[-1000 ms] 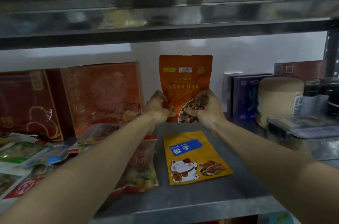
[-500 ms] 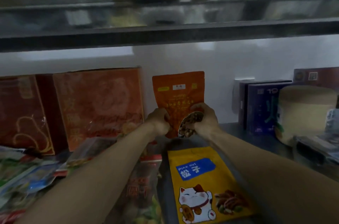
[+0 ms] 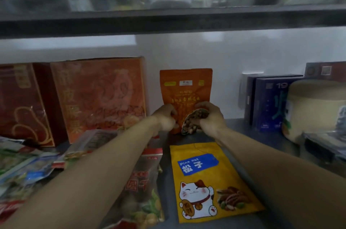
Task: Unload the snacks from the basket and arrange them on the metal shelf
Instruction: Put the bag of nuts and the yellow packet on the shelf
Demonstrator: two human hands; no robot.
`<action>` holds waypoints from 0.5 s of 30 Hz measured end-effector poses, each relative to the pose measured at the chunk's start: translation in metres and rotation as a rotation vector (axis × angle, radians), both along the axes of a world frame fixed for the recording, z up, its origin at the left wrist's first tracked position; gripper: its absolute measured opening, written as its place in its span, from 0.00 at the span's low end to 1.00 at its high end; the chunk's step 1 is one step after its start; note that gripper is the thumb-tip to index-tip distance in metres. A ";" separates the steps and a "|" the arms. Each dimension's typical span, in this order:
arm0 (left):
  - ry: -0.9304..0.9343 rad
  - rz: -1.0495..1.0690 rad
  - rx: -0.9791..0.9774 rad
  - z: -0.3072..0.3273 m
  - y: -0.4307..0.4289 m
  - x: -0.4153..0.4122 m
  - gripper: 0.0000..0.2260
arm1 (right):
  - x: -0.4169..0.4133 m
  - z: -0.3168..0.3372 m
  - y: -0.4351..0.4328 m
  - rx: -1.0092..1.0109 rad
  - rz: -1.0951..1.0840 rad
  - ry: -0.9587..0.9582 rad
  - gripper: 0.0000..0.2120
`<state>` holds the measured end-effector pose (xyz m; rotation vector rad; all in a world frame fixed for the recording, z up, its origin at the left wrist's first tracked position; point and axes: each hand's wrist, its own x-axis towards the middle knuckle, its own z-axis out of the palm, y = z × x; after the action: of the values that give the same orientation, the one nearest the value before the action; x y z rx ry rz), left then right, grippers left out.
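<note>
An orange nut pouch [image 3: 185, 90] stands upright at the back of the metal shelf [image 3: 168, 182], against the white wall. My left hand [image 3: 165, 118] grips its lower left edge. My right hand [image 3: 209, 118] grips its lower right corner, over the clear window showing nuts. A yellow pine nut pouch [image 3: 211, 180] with a cat picture lies flat on the shelf in front, between my forearms. A red-topped clear bag of mixed snacks [image 3: 142, 189] lies under my left forearm. The basket is out of view.
Two red gift boxes [image 3: 97, 97] stand at the back left, with several loose snack packets [image 3: 24, 165] in front. Dark blue boxes [image 3: 269, 101] and a beige tub [image 3: 316, 108] fill the back right. An upper shelf [image 3: 168, 20] hangs low overhead.
The view has moved closer and lower along the shelf. Both hands stay on the bottom of the orange pouch, which remains upright at the back wall.
</note>
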<state>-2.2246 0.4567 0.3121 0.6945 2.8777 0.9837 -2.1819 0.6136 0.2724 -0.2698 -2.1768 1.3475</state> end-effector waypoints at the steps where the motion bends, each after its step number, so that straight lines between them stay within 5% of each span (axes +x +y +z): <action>1: -0.002 0.002 0.000 0.001 0.000 0.002 0.20 | 0.003 0.001 0.001 0.009 0.000 -0.009 0.20; 8: 0.039 0.015 0.039 0.006 -0.009 0.033 0.22 | 0.047 0.016 0.002 0.184 0.006 -0.050 0.29; 15: 0.206 0.035 -0.019 0.016 -0.031 0.088 0.20 | 0.111 0.030 -0.026 0.714 0.052 -0.053 0.25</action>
<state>-2.1365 0.4257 0.3278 0.7901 3.0806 0.9396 -2.0713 0.5877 0.3023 0.0306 -2.5571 0.5170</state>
